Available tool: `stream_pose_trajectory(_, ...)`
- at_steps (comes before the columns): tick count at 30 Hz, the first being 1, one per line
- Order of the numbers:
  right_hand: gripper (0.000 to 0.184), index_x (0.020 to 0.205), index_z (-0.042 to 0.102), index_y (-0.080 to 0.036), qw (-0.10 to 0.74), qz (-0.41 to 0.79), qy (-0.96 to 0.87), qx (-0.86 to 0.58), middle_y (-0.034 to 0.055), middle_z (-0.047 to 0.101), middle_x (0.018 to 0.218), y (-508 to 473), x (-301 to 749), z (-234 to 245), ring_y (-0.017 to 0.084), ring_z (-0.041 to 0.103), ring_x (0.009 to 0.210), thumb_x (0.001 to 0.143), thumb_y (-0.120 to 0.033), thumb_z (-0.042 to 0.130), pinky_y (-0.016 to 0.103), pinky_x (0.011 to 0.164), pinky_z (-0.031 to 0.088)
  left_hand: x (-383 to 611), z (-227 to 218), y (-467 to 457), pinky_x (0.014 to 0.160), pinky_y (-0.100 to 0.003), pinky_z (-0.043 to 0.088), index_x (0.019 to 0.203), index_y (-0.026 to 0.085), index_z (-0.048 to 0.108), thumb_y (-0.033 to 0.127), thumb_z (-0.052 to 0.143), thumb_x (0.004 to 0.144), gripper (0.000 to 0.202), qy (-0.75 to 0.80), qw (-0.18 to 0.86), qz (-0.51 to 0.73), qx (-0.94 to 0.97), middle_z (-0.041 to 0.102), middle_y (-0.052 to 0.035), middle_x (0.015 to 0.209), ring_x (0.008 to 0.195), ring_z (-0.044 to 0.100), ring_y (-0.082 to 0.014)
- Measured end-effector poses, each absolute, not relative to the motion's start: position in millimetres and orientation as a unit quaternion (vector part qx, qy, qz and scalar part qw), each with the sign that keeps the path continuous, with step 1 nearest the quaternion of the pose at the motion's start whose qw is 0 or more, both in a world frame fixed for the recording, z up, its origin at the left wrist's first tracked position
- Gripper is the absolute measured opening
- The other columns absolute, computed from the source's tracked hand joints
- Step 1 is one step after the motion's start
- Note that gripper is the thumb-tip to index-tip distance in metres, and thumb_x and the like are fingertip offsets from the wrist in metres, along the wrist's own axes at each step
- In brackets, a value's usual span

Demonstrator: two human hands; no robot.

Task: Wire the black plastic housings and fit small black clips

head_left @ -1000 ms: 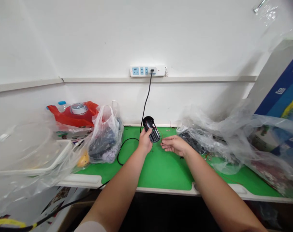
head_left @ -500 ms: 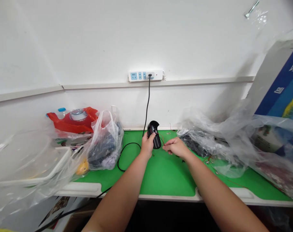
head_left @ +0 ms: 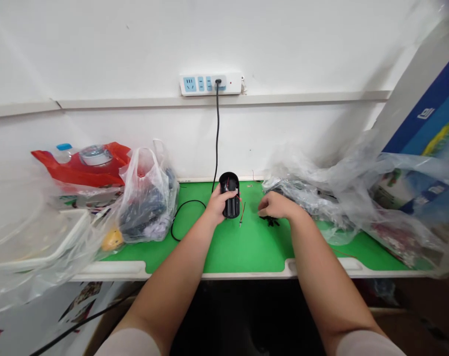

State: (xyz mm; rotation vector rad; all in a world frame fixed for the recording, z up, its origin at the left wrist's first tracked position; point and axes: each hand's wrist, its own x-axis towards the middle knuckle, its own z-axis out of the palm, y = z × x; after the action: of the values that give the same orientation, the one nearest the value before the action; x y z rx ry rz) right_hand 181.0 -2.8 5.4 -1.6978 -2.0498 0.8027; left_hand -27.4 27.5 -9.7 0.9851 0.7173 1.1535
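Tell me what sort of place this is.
Probably a small indoor workbench, perhaps for electronics: there is a green-topped bench, a power strip on the wall above it, and a black housing with thin wires in the left hand.

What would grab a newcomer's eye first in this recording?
Probably the bright green tabletop across the middle, with the black casing held over it in the left grip. Next might come the red bag at the back left, then the white power strip on the wall, a black cable plugged in.
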Motion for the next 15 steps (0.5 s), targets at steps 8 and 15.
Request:
stream_pose_trajectory(8,0.006,0.047,0.064,-0.014,0.113,0.231,-0.741,-0.620,0.0042,0.056,0.042,-2,171,-7,0.011,0.043,0.037,0.049,-0.009,0.068,0.025,0.044,0.031,-23,-13,26,0.056,-0.029,0.050,0.098,0.021,0.049,0.036,0.076,0.054,0.053,0.341,0.667,0.501,0.434,0.062,-0.0010,0.075,0.058,0.062,-0.0153)
stream_pose_trajectory(15,0.004,0.057,0.066,-0.014,0.272,0.288,-0.698,-0.596,0.0042,0.062,0.052,-3,162,0,0.012,0.051,0.044,0.060,-0.015,0.065,0.024,0.046,0.037,-25,-4,18,0.055,-0.030,0.049,0.098,0.024,0.045,0.032,0.074,0.054,0.053,0.336,0.686,0.488,0.423,0.063,0.0003,0.076,0.057,0.062,-0.0169)
